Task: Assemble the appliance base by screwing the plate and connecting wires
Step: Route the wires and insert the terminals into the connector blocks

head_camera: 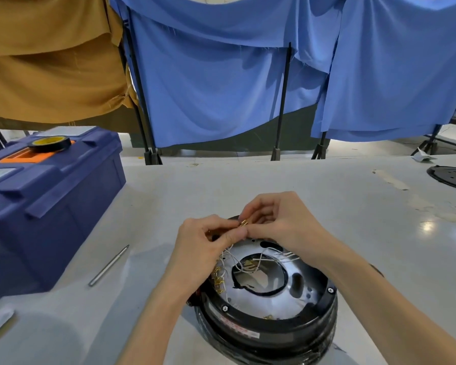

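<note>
While a dark blue toolbox (pixel 50 206) sits at the far left of the pale table (pixel 353 219), a roll of black tape (pixel 49 143) with a yellow core lies flat on its lid. Just right of the box a slim metal rod (pixel 109 265) lies on the tabletop, apart from everything else. Next comes the left hand (pixel 203 246), fingers curled, pinching thin white wires (pixel 248 262) between thumb and forefinger above the far rim of the appliance base (pixel 269 335). Touching it, the right hand (pixel 279 219) has its fingers bent inward and pinches a small brass connector (pixel 243 223) at the spot where the two hands meet. The round black base stands on the table near the front edge, under both wrists, with the silver plate (pixel 287 296) lying inside its rim; screw heads (pixel 224 308) show on the rim. The white wires loop across the plate's round middle opening, and a row of brass terminals (pixel 217 279) lines the plate's left side. Far right, a black round disc (pixel 452 177) lies at the table's edge
</note>
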A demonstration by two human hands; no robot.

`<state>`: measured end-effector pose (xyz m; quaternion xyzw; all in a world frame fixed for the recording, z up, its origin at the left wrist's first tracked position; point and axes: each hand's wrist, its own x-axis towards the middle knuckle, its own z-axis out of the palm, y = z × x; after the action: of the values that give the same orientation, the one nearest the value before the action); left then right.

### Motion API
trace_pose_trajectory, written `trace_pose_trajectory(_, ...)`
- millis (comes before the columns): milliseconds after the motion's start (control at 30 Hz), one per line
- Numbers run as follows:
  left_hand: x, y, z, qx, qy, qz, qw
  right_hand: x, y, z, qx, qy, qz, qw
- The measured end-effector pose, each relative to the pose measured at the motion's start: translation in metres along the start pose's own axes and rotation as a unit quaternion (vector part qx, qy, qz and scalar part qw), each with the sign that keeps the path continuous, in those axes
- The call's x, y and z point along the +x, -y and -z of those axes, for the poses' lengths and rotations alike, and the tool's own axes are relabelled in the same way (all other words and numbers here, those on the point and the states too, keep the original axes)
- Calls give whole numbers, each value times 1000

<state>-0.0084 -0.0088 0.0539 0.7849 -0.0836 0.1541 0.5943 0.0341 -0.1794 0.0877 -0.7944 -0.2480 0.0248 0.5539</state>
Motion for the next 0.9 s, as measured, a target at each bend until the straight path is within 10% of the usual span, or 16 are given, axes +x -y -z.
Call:
trace_pose_trajectory(267, -4, 2, -3, -97, -85, 17, 991, -5, -9, -16, 131, -59, -70, 987)
trace_pose_trajectory(633, -10, -4, -9, -173, -61, 24, 983, -8, -12, -19, 371, 61, -172, 910)
trace_pose_trajectory(900, -8, -2, -4, -99, -59, 23, 993, -11, -8, -12, 284, 47, -155, 945)
